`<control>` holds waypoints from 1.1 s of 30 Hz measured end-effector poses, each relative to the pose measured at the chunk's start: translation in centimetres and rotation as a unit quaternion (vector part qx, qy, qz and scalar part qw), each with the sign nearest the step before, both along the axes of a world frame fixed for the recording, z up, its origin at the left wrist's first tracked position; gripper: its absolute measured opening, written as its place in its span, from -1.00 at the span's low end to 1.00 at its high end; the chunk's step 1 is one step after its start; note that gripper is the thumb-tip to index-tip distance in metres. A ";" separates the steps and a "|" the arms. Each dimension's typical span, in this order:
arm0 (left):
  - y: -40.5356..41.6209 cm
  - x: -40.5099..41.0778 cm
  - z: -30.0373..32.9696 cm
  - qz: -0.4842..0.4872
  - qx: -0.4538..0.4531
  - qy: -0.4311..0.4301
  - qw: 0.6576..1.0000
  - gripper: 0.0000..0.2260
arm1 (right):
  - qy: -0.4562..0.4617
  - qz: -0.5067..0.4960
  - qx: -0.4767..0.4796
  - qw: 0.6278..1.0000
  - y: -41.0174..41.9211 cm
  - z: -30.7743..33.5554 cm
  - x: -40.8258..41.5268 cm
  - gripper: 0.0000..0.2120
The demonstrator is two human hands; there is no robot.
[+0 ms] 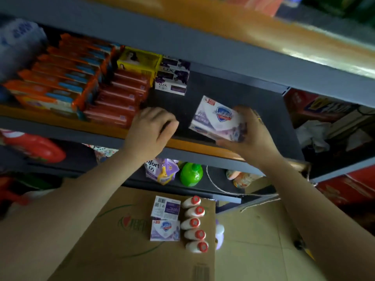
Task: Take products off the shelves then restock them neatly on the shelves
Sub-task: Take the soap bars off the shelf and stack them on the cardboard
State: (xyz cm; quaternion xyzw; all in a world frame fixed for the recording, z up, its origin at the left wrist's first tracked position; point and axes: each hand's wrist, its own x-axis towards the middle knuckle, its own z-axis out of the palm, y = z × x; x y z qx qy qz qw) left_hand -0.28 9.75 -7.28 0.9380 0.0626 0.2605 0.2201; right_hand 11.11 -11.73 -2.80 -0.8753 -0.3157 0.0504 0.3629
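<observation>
Soap boxes point(218, 119), white and purple with a blue shield, sit stacked in the right hand point(250, 131), whose fingers curl round their lower right corner; the stack is tilted above the bare dark part of the middle shelf point(233, 92). The left hand point(151, 128) hangs beside it over the shelf's front edge, fingers curled loosely, holding nothing. On that shelf stand rows of orange packs point(58, 76) at the left, then red packs point(119, 98), with yellow boxes point(138, 60) and purple-flowered soap boxes point(172, 78) behind them. Below, a cardboard box point(125, 240) on the floor serves as a worktop: on its closed top lie two more soap boxes point(165, 219) and, just beside them, a row of five white bottles with red caps point(194, 224). The lower shelf holds a purple refill pouch point(162, 171) and a green bottle point(191, 174).
</observation>
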 end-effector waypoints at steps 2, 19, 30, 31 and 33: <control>-3.0 -1.4 2.8 0.020 -0.241 0.017 0.970 -0.45 | 0.014 0.031 -0.005 0.999 -1.4 0.3 -3.0 -0.28; -8.3 -12.6 1.8 -0.042 -0.583 0.178 0.792 -0.71 | 0.422 -0.038 0.243 0.873 -5.3 -4.0 -15.1 -0.69; -8.6 -13.5 0.6 0.010 -0.760 0.256 0.597 -0.77 | 0.364 -0.009 0.253 0.896 -5.7 -4.1 -17.7 -0.55; -8.8 -13.7 0.2 0.012 -0.786 0.253 0.564 -0.73 | 0.354 -0.016 0.247 0.902 -5.6 -4.0 -18.0 -0.57; -9.2 -14.1 -0.8 0.014 -0.825 0.251 0.506 -0.64 | 0.314 -0.032 0.225 0.922 -5.4 -3.9 -18.6 -0.65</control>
